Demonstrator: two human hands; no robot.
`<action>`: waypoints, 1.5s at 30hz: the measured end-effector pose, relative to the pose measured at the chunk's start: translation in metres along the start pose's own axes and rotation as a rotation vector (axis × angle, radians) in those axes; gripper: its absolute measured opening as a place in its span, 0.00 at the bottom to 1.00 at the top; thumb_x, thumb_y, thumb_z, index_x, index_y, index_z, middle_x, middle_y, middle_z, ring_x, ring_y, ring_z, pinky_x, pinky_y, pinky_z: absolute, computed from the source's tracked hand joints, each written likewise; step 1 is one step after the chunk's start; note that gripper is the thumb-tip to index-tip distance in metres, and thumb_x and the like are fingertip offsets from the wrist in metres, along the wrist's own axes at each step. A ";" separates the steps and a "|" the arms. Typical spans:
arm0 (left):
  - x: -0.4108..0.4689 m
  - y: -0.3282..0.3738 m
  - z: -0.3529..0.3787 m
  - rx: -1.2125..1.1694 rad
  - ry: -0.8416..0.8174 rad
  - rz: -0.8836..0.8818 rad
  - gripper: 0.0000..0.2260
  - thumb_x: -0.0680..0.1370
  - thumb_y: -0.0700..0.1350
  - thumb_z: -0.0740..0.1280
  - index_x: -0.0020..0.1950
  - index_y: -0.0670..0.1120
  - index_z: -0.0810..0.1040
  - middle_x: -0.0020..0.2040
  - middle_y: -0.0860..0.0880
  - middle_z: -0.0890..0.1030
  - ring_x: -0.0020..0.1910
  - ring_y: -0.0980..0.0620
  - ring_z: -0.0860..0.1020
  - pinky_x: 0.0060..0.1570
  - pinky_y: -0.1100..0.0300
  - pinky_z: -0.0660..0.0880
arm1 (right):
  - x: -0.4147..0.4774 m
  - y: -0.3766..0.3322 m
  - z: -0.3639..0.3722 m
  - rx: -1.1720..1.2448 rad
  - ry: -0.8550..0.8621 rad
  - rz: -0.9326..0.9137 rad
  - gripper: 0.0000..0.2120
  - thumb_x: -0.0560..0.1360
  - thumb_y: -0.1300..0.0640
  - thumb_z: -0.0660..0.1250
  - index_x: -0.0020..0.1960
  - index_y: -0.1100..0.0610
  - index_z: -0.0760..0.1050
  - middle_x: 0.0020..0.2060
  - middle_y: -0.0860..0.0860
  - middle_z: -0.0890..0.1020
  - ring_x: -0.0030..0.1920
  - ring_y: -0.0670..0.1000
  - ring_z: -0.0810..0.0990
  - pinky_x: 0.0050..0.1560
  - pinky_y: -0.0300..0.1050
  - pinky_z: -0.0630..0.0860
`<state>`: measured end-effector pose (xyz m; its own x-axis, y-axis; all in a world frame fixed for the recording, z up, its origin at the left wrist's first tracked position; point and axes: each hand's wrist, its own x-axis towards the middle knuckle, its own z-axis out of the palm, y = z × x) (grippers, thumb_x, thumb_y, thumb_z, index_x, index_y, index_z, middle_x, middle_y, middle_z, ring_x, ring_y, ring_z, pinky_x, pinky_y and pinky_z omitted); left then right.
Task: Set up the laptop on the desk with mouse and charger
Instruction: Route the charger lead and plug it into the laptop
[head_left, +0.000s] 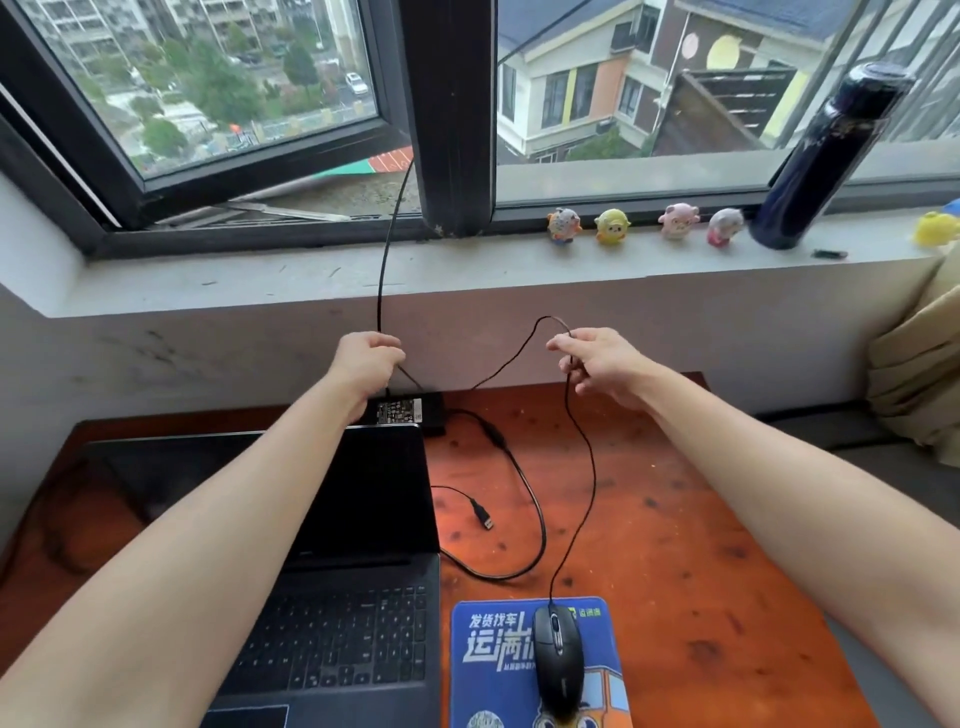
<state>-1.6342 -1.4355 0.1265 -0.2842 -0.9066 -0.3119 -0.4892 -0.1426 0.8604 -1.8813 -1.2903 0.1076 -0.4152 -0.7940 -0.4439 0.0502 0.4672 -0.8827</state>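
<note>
An open black laptop (332, 545) lies on the left half of the reddish wooden desk (675, 519), its screen dark. A black wired mouse (557, 654) rests on a blue mouse pad (488, 670) to its right. The black charger brick (408, 411) sits behind the laptop's top edge. My left hand (366, 364) is closed on a thick black cable (387, 249) that runs up and out the window. My right hand (597, 364) pinches the thin mouse cable (584, 447), raised above the desk. The cable's USB plug (483, 514) lies loose on the desk beside the laptop.
A dark blue bottle (826, 156) and several small toy figures (644, 223) stand on the windowsill behind the desk. The left window pane is swung open. A beige cushion (919, 374) lies at the right edge. A second charger lead (524, 499) loops across the desk.
</note>
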 end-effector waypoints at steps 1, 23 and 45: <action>0.000 -0.002 0.002 -0.012 -0.017 -0.014 0.13 0.76 0.32 0.62 0.59 0.37 0.78 0.43 0.44 0.77 0.41 0.49 0.73 0.44 0.56 0.73 | 0.000 0.004 -0.004 0.046 0.036 0.009 0.07 0.81 0.54 0.62 0.52 0.56 0.76 0.35 0.52 0.75 0.28 0.46 0.70 0.26 0.36 0.71; 0.060 -0.030 0.113 1.387 -0.364 0.487 0.31 0.74 0.40 0.63 0.75 0.53 0.57 0.64 0.40 0.69 0.61 0.37 0.71 0.51 0.45 0.72 | -0.091 0.229 0.093 -1.086 -0.246 0.217 0.30 0.66 0.36 0.72 0.57 0.56 0.70 0.54 0.57 0.79 0.54 0.62 0.79 0.46 0.50 0.73; 0.019 -0.016 0.089 1.069 -0.243 0.330 0.23 0.75 0.40 0.61 0.70 0.49 0.68 0.63 0.40 0.75 0.63 0.39 0.72 0.57 0.48 0.72 | 0.001 0.179 0.126 -0.994 -0.127 0.012 0.25 0.75 0.44 0.66 0.68 0.52 0.67 0.62 0.57 0.71 0.58 0.64 0.77 0.55 0.55 0.73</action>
<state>-1.7056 -1.4147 0.0713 -0.6243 -0.7196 -0.3041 -0.7787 0.6044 0.1684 -1.7580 -1.2564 -0.0697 -0.3168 -0.7956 -0.5164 -0.7521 0.5425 -0.3743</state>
